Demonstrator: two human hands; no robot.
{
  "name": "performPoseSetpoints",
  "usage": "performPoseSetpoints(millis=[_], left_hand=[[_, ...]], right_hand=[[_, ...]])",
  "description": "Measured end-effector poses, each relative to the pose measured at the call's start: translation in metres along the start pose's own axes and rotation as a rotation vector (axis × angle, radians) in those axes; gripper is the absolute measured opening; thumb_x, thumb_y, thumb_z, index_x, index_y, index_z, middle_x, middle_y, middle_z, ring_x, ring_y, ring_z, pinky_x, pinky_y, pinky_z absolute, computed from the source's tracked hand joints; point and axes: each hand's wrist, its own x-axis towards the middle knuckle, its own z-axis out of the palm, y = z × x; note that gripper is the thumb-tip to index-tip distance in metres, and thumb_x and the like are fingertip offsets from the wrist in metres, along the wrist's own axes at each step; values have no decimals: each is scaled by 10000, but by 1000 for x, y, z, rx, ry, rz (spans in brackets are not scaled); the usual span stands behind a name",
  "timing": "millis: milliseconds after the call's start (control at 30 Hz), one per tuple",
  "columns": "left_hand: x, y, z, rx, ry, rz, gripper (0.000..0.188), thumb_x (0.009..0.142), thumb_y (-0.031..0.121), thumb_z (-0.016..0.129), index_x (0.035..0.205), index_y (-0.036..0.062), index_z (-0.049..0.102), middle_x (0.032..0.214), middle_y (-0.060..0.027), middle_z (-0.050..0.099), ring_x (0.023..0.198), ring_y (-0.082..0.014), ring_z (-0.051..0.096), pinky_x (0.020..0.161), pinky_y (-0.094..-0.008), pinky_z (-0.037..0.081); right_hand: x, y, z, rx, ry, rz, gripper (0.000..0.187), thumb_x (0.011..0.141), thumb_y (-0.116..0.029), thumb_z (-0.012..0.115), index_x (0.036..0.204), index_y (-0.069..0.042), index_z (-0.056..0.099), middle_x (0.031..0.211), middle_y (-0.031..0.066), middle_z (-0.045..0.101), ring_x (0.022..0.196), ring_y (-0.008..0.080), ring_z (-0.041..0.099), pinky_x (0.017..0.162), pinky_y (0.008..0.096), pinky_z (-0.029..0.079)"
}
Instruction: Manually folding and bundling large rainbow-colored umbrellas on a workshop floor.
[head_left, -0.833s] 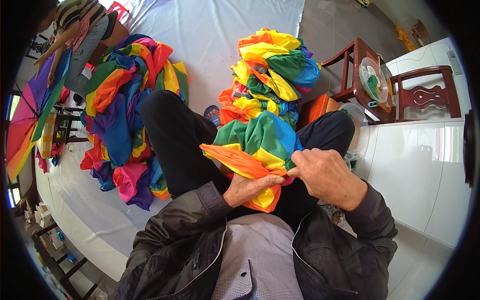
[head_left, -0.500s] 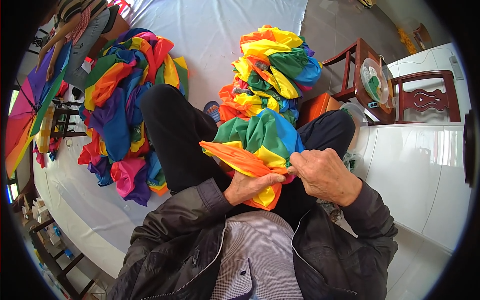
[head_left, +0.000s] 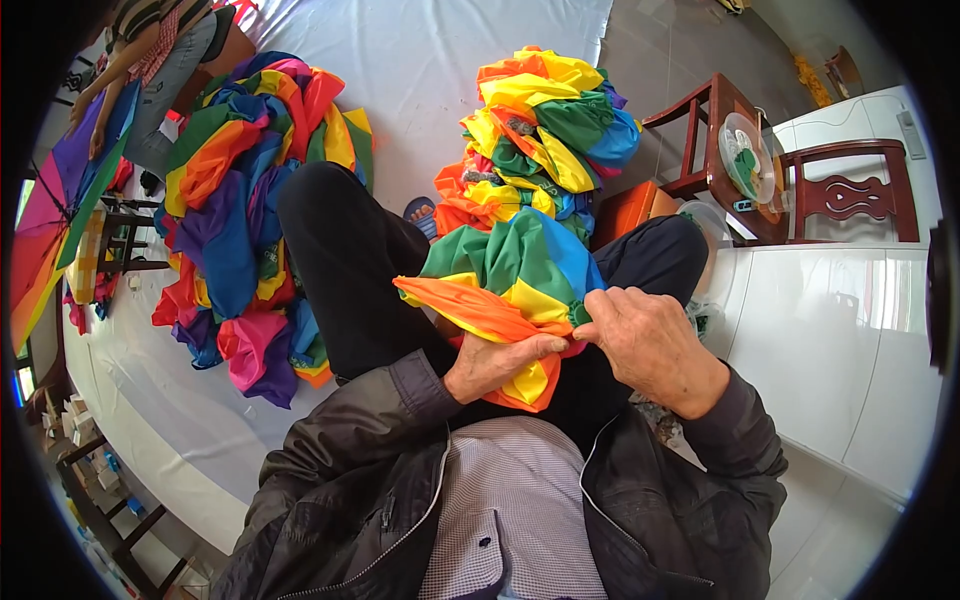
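Observation:
A rainbow-striped umbrella canopy (head_left: 500, 252), bunched up in green, blue, yellow and orange folds, lies over my lap between my knees. My left hand (head_left: 505, 365) grips its gathered cloth from below, thumb laid along the orange and yellow folds. To its right, my right hand (head_left: 650, 345) is closed, thumb and fingers pinching at the cloth's edge. A small dark green round piece (head_left: 579, 314) shows by its thumb and fingertips; whether it is fixed to the cloth I cannot tell. The left fingers are mostly hidden beneath the fabric.
A heap of rainbow cloth (head_left: 230, 240) lies on the left, another pile (head_left: 545, 130) ahead. At far left a person (head_left: 165, 90) is beside an open rainbow umbrella (head_left: 70, 205). On the right stand a wooden chair (head_left: 850, 190), a stool with a clear plastic tub (head_left: 742, 150), and an orange box (head_left: 635, 210).
The dark green round piece shows more plainly beside my right fingertips, which have shifted slightly. My left hand keeps its grip on the cloth. The whole view has moved a little.

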Motion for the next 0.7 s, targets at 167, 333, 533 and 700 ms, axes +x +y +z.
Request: performPoseSetpoints(millis=[167,333,533,700], left_hand=[[-1,-2,1,34,18,47,220,858,69,820,1034,-14,717,951,-44,739,855,-122,696,768,-277,571],[0,-6,1,56,2,67,227,854,76,826,1032,-13,718,954,-42,739,851,-126,697,764,-278,569],[-1,-7,2,65,-21,56,288,858,173,837,1053,-2,717,954,-29,743,859,-127,693,764,-290,548],[1,-4,2,47,-7,48,283,862,176,836,1051,2,717,951,-28,742,859,-124,691,762,-287,548]], right_hand=[[5,8,-4,-25,-21,-136,216,934,-174,664,873,-41,505,745,114,560,703,266,631,585,392,490],[7,13,-1,22,-49,-177,189,916,-142,659,872,-32,512,721,117,569,676,274,636,569,392,496],[4,9,2,43,-85,-106,217,921,-149,670,852,-34,500,679,107,548,642,285,626,550,402,481],[2,2,2,52,-85,-12,247,933,-161,678,842,-46,480,701,102,528,673,281,622,574,402,472]])
